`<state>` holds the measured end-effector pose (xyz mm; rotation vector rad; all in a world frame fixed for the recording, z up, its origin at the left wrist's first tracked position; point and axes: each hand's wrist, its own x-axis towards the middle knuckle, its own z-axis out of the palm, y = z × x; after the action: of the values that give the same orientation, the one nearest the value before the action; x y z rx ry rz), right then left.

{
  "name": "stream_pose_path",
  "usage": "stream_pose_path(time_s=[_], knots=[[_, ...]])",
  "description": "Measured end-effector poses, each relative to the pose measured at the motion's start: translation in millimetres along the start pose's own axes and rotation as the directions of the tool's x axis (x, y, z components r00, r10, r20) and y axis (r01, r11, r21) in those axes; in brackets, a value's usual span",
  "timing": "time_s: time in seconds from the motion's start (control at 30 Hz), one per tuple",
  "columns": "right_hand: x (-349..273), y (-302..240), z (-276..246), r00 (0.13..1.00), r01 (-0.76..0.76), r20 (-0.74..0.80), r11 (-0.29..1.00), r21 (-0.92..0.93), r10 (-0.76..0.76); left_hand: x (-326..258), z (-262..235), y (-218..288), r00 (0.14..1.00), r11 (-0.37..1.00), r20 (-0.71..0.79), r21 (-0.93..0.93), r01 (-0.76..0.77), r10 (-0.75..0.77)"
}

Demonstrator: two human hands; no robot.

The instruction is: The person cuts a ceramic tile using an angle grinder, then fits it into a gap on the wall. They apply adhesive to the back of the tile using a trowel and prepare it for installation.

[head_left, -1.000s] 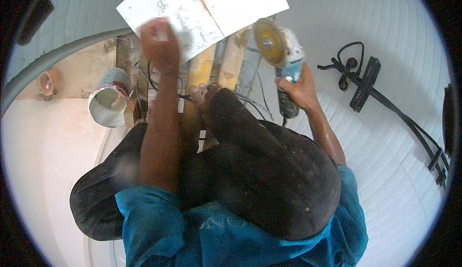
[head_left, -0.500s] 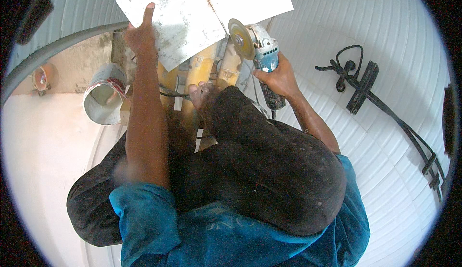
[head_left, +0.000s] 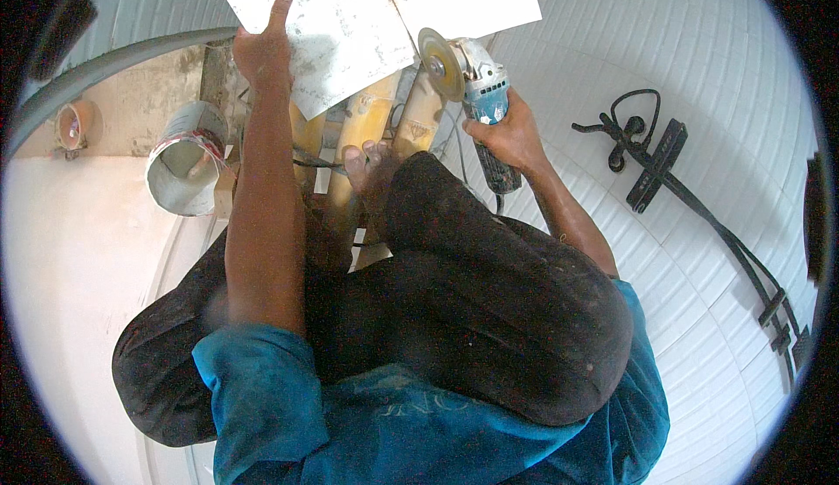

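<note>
My left hand [head_left: 265, 52] grips the left edge of a white tile [head_left: 332, 39], its thumb on top and the other fingers hidden beneath. A dark cut line with brown scorching along it splits the tile from its near edge upward. In my right hand [head_left: 511, 135] is a blue and grey angle grinder [head_left: 488, 100], held around its body. The grinder's round cutting disc [head_left: 440, 64] stands upright at the near end of the cut line. Yellow bamboo poles [head_left: 371, 109] lie under the tile, and my bare foot [head_left: 371, 166] rests on them.
A bucket [head_left: 186, 166] with grey residue inside stands at the left, with a small orange pot [head_left: 79, 124] beyond it. On the white ribbed roof sheeting [head_left: 699, 266] at the right lie a black power strip [head_left: 657, 166] and cables [head_left: 712, 223]. A grey curved pipe [head_left: 131, 63] runs across the upper left.
The tile, my left hand and the grinder sit slightly farther right in the picture. Both hands keep their hold, and the disc stays beside the near end of the cut.
</note>
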<state>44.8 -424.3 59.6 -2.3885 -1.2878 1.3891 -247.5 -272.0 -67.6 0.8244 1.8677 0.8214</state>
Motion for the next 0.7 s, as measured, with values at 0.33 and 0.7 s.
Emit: stream_pose_path(time_s=[0.33, 0.7], knots=[[2.8, 1.7, -0.7, 1.0, 0.023, -0.005, 1.0, -0.019, -0.023, -4.2, -0.1, 3.3, 1.0, 1.0, -0.011, 0.015, 0.016, -0.016], [2.8, -0.4, -0.9, 1.0, 0.018, -0.004, 0.999, -0.035, -0.019, -1.4, -1.4, 0.7, 0.999, 0.999, 0.002, 0.009, -0.033, 0.033]])
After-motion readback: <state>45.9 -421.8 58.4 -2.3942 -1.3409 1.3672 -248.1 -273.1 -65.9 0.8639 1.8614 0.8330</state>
